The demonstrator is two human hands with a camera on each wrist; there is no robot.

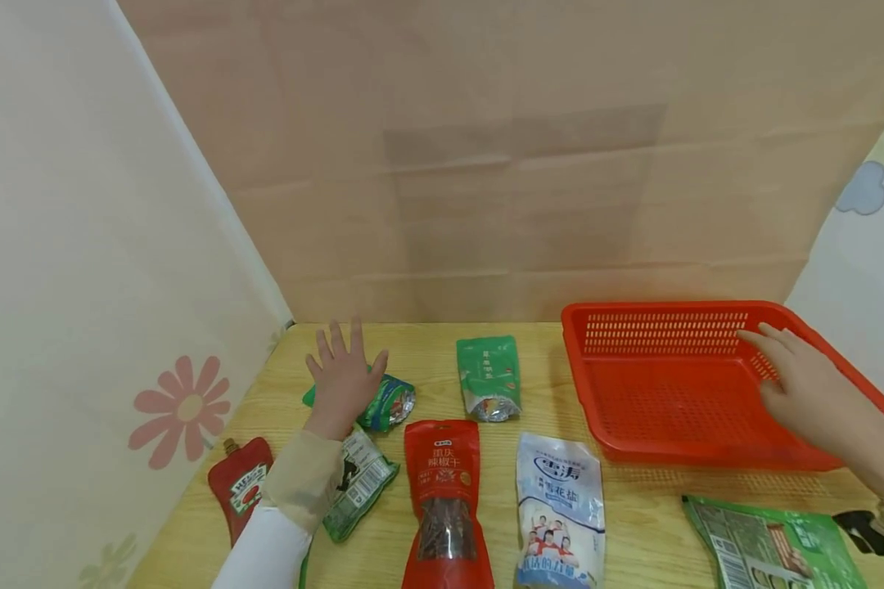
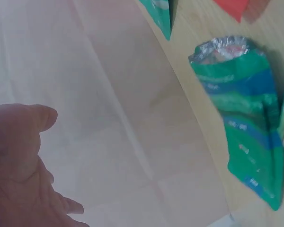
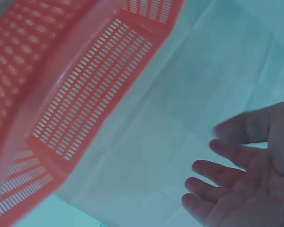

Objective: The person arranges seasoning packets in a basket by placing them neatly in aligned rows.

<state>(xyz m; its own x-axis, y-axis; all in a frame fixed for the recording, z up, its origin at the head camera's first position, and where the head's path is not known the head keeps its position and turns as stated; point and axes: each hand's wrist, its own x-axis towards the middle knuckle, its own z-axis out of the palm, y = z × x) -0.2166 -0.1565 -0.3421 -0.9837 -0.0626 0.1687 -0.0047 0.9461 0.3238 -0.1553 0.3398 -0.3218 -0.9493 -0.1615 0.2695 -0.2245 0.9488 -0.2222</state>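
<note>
My left hand is spread with fingers straight above a green-and-blue foil pouch at the left of the table, holding nothing. That same pouch lies apart from the hand in the left wrist view. Over the right part of a red plastic basket hovers my right hand, fingers loosely extended and nothing in them. The right wrist view shows its fingers apart from the basket's slotted wall. Seen from the head, the basket's visible floor bears no objects.
Around the table lie a green pouch, a red dried-chilli bag, a white-and-blue salt bag, a red ketchup pouch, a green-and-white packet and a green bag. A brown paper-like wall stands behind.
</note>
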